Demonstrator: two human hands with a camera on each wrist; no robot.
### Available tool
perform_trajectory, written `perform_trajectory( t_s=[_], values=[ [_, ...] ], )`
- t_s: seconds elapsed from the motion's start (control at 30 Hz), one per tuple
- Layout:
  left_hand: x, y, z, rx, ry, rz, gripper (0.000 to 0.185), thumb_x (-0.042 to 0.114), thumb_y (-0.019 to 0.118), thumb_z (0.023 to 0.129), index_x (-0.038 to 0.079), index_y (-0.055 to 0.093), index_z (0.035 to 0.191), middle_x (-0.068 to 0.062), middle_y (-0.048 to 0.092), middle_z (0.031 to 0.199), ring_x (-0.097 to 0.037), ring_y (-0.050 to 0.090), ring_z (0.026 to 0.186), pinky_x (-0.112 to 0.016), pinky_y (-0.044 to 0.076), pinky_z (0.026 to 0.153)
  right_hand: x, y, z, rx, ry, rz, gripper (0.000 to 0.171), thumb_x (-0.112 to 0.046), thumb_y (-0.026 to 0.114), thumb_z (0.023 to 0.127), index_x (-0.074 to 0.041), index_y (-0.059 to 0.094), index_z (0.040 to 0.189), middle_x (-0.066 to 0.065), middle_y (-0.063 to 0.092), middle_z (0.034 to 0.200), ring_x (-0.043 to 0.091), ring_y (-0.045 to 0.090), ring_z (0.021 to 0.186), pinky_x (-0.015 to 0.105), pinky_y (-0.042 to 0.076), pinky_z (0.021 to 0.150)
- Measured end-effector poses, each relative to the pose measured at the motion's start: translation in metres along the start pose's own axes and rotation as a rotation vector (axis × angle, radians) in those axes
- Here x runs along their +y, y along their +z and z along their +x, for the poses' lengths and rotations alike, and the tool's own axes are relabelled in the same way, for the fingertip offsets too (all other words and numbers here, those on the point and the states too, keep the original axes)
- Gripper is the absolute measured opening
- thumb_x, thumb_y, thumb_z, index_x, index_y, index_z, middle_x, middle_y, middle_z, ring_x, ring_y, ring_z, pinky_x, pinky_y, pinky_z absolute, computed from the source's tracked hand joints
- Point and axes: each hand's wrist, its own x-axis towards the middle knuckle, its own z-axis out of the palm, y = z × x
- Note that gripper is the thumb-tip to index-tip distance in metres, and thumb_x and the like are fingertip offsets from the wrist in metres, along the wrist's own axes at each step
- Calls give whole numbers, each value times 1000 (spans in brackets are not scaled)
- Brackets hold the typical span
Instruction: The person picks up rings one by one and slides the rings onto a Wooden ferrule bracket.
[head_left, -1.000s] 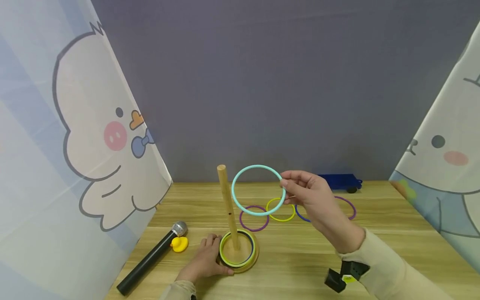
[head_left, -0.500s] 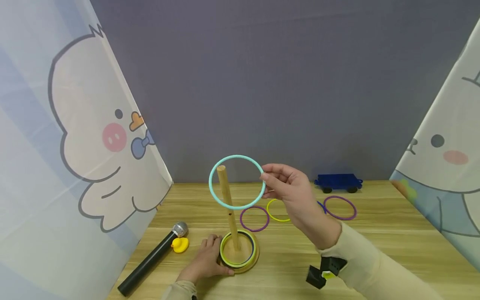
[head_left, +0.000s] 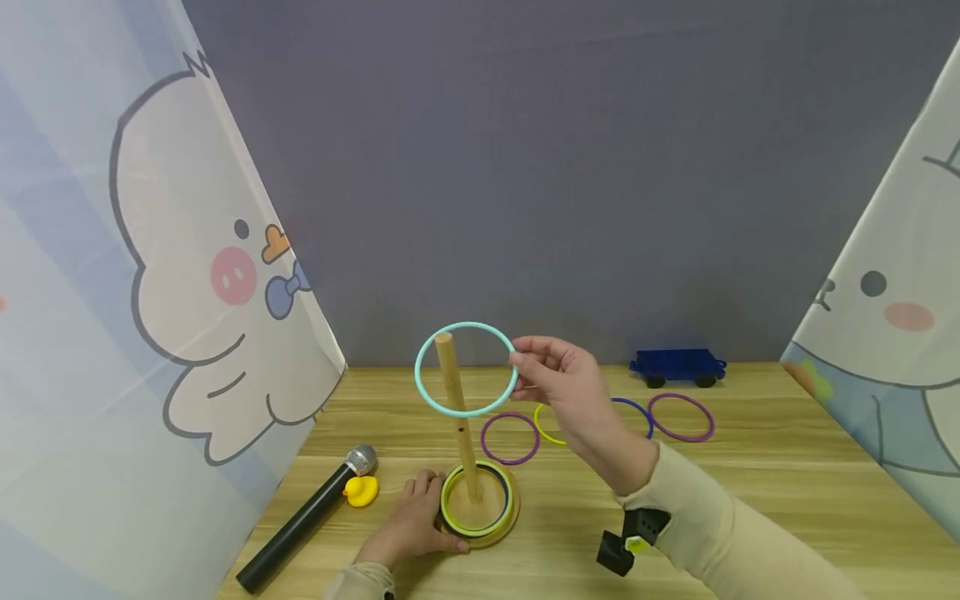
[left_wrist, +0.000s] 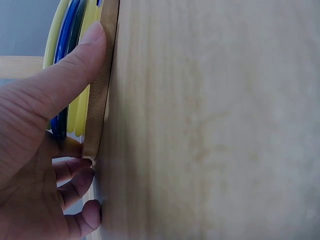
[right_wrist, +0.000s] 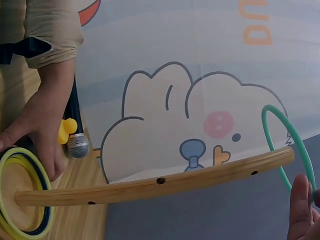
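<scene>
Between thumb and fingers my right hand [head_left: 566,383] pinches a light turquoise ring [head_left: 467,415] by its right side. The top of an upright wooden post [head_left: 453,371] shows inside this ring in the head view; the right wrist view also shows the tip within the hoop. My left hand [head_left: 412,517] grips the edge of the post's round wooden base [left_wrist: 100,110], thumb on the near side and fingers curled at the other. Yellow and dark blue rings [right_wrist: 44,187] lie stacked around the post's foot. The ends of some right fingers are hidden in the head view.
Behind the stand lie a purple ring [head_left: 510,439], a yellow ring [head_left: 550,435], a blue ring [head_left: 647,415] and another purple ring [head_left: 681,417]. A blue toy wagon [head_left: 678,365] stands at the back. To the left are a microphone [head_left: 307,521] and a yellow rubber duck [head_left: 362,491].
My right hand has carried the turquoise ring leftward, from beside the post to around its top, then slightly lower. My left hand has stayed at the base.
</scene>
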Motion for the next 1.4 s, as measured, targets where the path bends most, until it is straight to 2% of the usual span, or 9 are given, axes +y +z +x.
perform_trajectory(
  t_s=[0.3, 0.6, 1.07, 1.4],
  values=[
    [-1, 1, -2, 8, 4, 6, 115, 62, 84, 61, -8, 39, 141, -17, 41, 129, -34, 39, 114, -54, 41, 97, 22, -10, -2, 19, 78, -57, 26, -4, 62, 95, 9, 58, 117, 8, 62, 84, 14, 63, 68, 30, 57, 66],
    [-1, 1, -2, 7, 5, -4, 114, 61, 84, 61, -8, 40, 140, -16, 40, 129, -34, 39, 114, -54, 40, 98, 49, -23, -5, 49, 163, -63, 28, 1, 59, 94, 14, 56, 119, 6, 63, 82, 13, 61, 66, 27, 57, 63],
    [-1, 1, -1, 36, 18, 21, 116, 62, 84, 59, -9, 40, 139, -18, 41, 130, -35, 39, 113, -54, 39, 98, 93, -43, -10, 14, 247, -102, 28, -2, 61, 94, 12, 57, 118, 6, 64, 83, 14, 63, 66, 29, 57, 65],
    [-2, 1, 1, 27, 20, 8, 114, 61, 84, 61, -8, 40, 140, -19, 41, 131, -35, 39, 115, -55, 38, 99, 134, -50, -21, 4, 299, -126, 26, -1, 61, 94, 13, 57, 115, 6, 63, 82, 13, 62, 64, 28, 57, 62]
  ],
)
